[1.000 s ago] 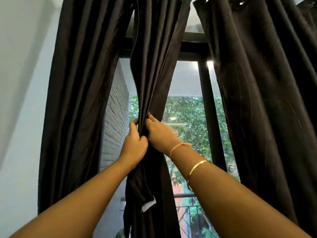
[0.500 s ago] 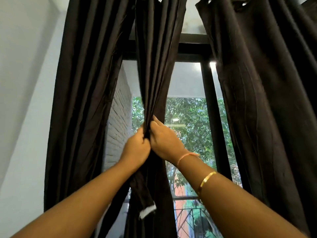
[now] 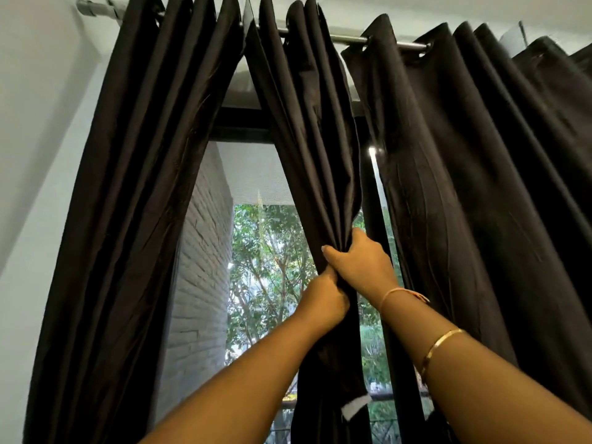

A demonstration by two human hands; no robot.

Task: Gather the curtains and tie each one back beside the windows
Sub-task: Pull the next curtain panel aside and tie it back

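Both the left hand [image 3: 323,302] and the right hand [image 3: 358,264] grip the bunched middle curtain [image 3: 320,155], fingers closed around it, below the rod [image 3: 346,38].

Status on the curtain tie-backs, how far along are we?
Early. Done: the middle curtain is bunched into a narrow bundle. In hand: left hand and right hand both grip that bundle, right above left. To do: nothing is wrapped round it; a strap with a white end hangs loose below. The left curtain and right curtain show no tie.

White wall [image 3: 38,123], dark window frame [image 3: 243,123], brick wall [image 3: 201,267], trees [image 3: 269,251] outside.
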